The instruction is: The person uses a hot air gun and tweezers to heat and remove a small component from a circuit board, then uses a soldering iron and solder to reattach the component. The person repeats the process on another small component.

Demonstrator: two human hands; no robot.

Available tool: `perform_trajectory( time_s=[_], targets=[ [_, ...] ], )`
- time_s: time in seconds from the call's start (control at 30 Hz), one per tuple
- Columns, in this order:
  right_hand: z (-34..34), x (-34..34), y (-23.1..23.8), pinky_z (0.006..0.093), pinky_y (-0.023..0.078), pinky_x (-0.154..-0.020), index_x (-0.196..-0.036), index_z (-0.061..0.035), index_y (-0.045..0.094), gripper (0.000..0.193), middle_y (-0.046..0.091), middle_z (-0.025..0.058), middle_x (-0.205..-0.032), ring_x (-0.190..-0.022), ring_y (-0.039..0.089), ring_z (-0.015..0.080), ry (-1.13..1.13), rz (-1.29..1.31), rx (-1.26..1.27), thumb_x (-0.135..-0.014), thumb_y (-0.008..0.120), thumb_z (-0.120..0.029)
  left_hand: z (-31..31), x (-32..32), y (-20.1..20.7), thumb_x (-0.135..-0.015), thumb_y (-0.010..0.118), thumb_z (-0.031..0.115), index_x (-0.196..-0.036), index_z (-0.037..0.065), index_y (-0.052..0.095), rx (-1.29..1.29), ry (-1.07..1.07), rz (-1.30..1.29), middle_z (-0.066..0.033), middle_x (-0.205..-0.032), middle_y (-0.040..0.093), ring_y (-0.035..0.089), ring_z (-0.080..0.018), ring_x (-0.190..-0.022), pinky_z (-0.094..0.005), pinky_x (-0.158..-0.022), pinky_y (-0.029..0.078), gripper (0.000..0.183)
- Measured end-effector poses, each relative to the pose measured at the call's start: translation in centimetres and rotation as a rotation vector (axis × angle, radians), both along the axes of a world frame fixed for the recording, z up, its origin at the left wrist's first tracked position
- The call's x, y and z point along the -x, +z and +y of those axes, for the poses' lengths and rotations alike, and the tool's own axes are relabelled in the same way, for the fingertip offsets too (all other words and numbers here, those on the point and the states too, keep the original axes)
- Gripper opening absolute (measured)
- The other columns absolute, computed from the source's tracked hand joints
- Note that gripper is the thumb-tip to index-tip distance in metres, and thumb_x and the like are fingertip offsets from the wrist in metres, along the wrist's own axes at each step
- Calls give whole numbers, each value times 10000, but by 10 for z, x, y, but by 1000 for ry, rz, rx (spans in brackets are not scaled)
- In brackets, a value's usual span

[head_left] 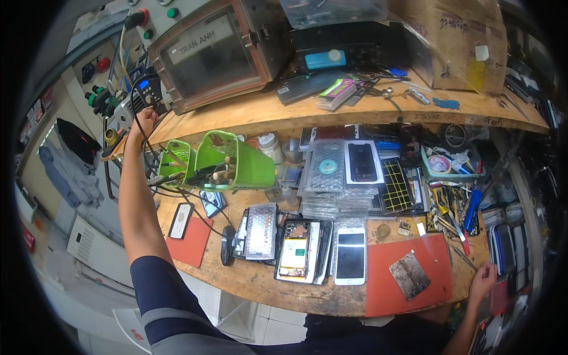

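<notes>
My left arm stretches far to the left, and my left hand point(147, 120) is at the shelf's left end, just below a station with a lit blue display point(144, 86). Its fingers are curled; what they hold, if anything, is too small to make out. At the right edge of the bench, my right hand point(485, 278) is closed, with a slim dark metal tool point(464, 258) reaching from its fingertips toward the bench. Left of this hand, a worn square metal plate point(409, 276) lies on a red mat point(378, 296). A white smartphone point(351, 258) lies beside the mat.
Green baskets point(254, 168) of tools stand at back left. An opened phone point(296, 251) and bubble-wrapped packs point(325, 168) occupy the middle. Blue-handled pliers point(473, 210) lie at right. Above runs a wooden shelf point(331, 115) with a windowed metal box point(207, 47). Dark cables hang left.
</notes>
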State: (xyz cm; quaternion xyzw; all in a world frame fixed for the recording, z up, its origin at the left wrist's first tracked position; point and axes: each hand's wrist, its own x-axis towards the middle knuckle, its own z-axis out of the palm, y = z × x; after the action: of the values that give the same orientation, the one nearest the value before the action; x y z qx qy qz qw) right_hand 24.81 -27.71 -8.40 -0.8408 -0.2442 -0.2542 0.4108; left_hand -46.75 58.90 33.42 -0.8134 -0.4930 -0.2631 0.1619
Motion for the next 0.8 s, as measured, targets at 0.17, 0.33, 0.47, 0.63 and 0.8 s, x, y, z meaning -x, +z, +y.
perform_trajectory(
  time_s=[0.17, 0.33, 0.47, 0.63, 0.8],
  targets=[
    [11, 4, 6, 337, 363, -603, -937, 22, 628, 63, 476, 59, -831, -679, 442, 162, 13, -8, -50, -999, 624, 33, 4, 11, 8, -1146, 574, 153, -1106, -6, 685, 530, -414, -534, 20, -946, 611, 548, -101, -996, -272, -1097, 392, 199],
    [12, 7, 6, 349, 384, -631, -933, 28, 627, 58, 500, 81, -822, -688, 476, 185, -7, 43, -51, -991, 627, 23, 15, 20, 11, -1131, 573, 151, -1097, 9, 682, 564, -330, -558, 23, -948, 609, 544, -112, -936, -255, -1027, 408, 182],
    [15, 6, 1, 349, 392, -598, -933, 25, 650, 49, 520, 85, -833, -670, 495, 176, 15, 37, -67, -975, 645, 51, -35, -2, 47, -1114, 611, 321, -1224, 75, 715, -142, -57, -689, -19, -1011, 708, 635, -111, -861, -295, -795, 502, 288],
    [15, 6, 4, 348, 488, -631, -985, 36, 690, 30, 604, 125, -885, -724, 620, 228, 76, -16, -114, -959, 681, 46, -106, -51, 115, -1099, 673, 473, -1354, 67, 719, 116, -370, -594, -53, -1129, 780, 712, -112, -896, -268, -823, 542, 482],
    [17, 18, 17, 324, 539, -644, -976, 18, 721, 34, 658, 111, -880, -721, 686, 208, 67, 43, -132, -950, 709, 37, -54, -69, 169, -1126, 634, 444, -1156, 10, 770, -366, -110, -55, -129, -915, 746, 690, -178, -853, -361, -870, 539, 456]
  ],
)
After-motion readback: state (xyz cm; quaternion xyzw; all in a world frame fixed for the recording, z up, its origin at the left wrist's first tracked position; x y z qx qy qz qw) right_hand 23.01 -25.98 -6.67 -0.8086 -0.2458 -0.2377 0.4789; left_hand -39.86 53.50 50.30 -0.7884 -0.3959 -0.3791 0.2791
